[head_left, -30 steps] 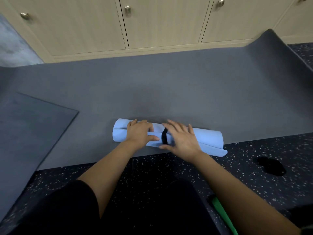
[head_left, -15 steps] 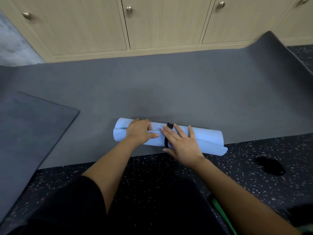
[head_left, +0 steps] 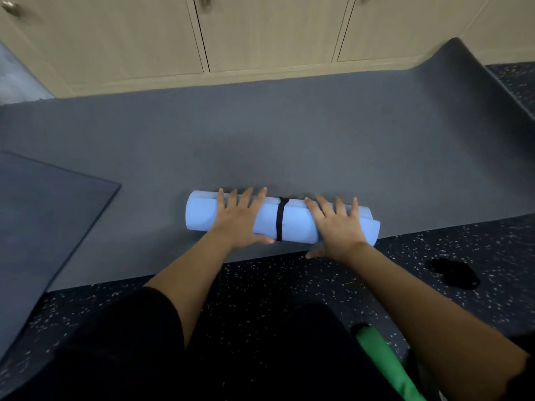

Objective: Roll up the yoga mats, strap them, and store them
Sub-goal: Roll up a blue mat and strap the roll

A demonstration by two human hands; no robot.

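The left hand [head_left: 237,224] and right hand [head_left: 338,227] press flat, fingers spread straight, on the rolled blue mat [head_left: 296,224] at frame centre. It lies on a grey mat [head_left: 289,140], long axis left-right, black strap [head_left: 280,218] around its middle.

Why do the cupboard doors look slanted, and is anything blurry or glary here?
Head view: the wide lens fans the cabinet doors outward. Head view: the corner knob and green object blur, while the blue rolled mat and its black strap look sharp. Head view: soft light, no glare, a faint shadow on the grey mat behind the roll.
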